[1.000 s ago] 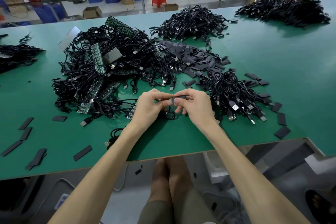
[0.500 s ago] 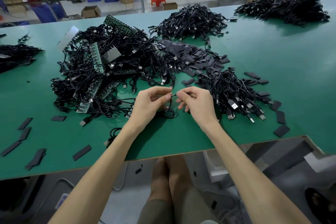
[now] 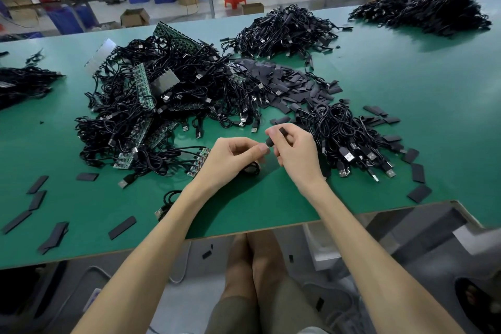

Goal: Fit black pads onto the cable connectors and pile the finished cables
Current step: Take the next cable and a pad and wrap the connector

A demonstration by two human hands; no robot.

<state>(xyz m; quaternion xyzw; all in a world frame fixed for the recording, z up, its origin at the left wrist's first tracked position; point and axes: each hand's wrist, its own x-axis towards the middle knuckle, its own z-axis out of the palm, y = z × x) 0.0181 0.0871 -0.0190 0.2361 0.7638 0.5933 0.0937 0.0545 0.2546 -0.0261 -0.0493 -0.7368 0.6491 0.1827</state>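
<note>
green tbl (image 3: 420, 116) | cable heaps (image 3: 203, 76) w/ circuit bds (image 3: 142, 84) — mid/left | loose blk pads (image 3: 282, 81) — scattered

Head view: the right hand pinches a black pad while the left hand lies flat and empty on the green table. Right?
No. In the head view the left hand pinches a cable connector above the green table, meeting the black pad that the right hand does pinch.

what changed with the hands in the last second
The right hand tipped the black pad from roughly level to slanting down toward the left hand, which still pinches the cable. No grip let go. The cable piles and loose pads on the table lie unmoved.
</note>
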